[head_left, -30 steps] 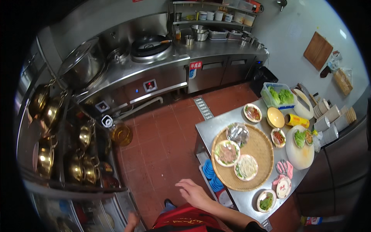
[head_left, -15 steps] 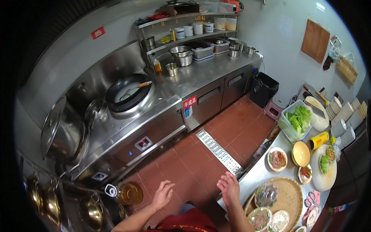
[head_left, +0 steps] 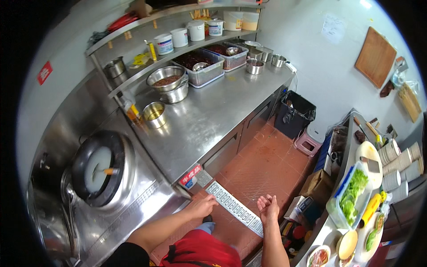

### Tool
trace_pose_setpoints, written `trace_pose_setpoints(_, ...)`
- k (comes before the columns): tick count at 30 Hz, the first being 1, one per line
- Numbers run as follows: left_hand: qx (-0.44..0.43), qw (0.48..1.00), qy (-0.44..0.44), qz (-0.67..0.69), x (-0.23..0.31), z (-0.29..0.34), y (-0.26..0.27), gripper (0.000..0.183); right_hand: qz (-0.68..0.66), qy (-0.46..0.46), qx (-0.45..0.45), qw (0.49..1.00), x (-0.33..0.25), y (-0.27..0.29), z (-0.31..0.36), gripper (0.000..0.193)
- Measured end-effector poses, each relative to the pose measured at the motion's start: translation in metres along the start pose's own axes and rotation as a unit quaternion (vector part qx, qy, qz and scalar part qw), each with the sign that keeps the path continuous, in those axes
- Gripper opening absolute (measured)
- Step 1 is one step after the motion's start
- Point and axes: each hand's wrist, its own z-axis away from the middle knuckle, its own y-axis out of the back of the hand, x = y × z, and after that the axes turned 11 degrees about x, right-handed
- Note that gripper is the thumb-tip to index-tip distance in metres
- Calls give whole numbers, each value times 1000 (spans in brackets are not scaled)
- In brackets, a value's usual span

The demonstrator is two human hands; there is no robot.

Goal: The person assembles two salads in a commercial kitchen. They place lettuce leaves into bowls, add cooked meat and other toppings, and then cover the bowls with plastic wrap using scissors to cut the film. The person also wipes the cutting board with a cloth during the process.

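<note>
My left hand [head_left: 202, 207] is held out over the red tiled floor, in front of the steel counter's near corner. Its fingers are loosely bent, and I see nothing in it. Farther right, my right hand [head_left: 268, 208] hangs above the metal floor drain with half-curled, empty fingers. Neither hand touches anything. On the left, a black wok [head_left: 98, 167] sits on the stove, holding whitish liquid and a utensil with an orange handle [head_left: 110, 171]. A steel pot of yellowish liquid [head_left: 154, 115] stands on the steel counter [head_left: 191, 129].
Steel bowls [head_left: 167, 82] and clear tubs of dark red food [head_left: 200, 66] stand along the counter's back. A black bin [head_left: 293, 111] and pink stool [head_left: 310, 139] are beyond the floor drain [head_left: 235, 208]. At right, a worktable bears a lettuce tub [head_left: 353, 196], bowls and stacked cups.
I have moved forward and the view has shifted, so the wok and counter appear nearer. The woven tray has left the view. My left hand's fingers are more bent than before.
</note>
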Motion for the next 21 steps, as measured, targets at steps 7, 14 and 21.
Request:
trace_pose_setpoints(7, -123, 990, 60, -12, -120, -202, -25, 24, 11, -5, 9, 1000, -49, -144, -182, 48)
trace_pose_setpoints(14, -73, 994, 72, -26, -195, -262, -69, 33, -19, -46, -25, 998, -31, -337, -398, 63)
trace_pose_setpoints(21, -164, 919, 352, 62, -189, -255, -61, 39, -107, -97, 45, 988, -2, -418, -467, 40)
